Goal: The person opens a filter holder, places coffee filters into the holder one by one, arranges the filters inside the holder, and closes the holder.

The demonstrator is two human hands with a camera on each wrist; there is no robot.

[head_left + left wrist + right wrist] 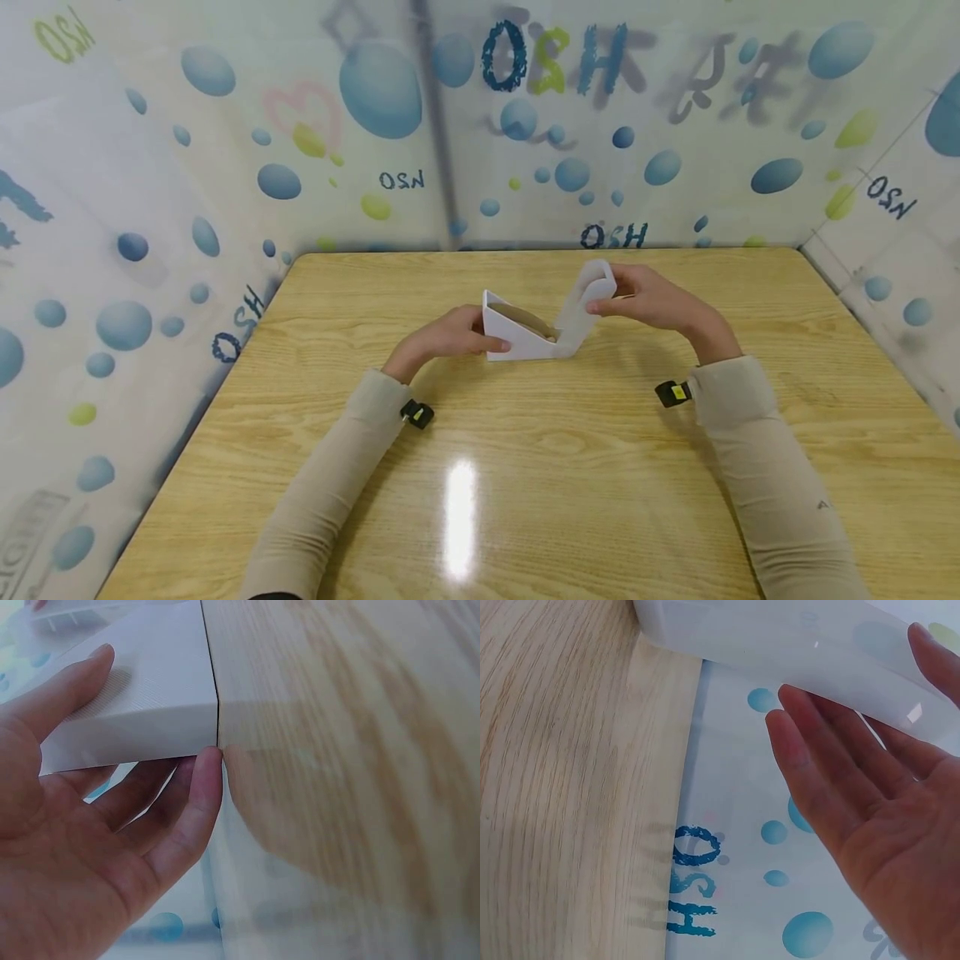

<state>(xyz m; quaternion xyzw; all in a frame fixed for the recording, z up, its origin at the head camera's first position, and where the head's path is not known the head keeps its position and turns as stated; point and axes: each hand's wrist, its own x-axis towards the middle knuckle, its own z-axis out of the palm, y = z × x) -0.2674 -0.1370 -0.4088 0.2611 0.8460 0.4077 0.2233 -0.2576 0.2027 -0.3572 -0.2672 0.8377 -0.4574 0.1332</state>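
A white box [521, 343] with a slanted top edge stands on the table in the head view. Inside it shows something flat and brown [528, 318]. My left hand [448, 333] grips the box's left end, thumb on the near face and fingers behind. From the box's right end a translucent cover [577, 317] tilts up and to the right, away from the opening. My right hand [660, 298] holds that cover near its upper end, thumb on the near side. In the right wrist view, the fingers [832, 742] lie along the cover's far side.
The wooden table [555, 483] reaches to a patterned wall sheet [480, 125] at the back. Small black devices with yellow marks hang by the left cuff [417, 413] and the right cuff [673, 393].
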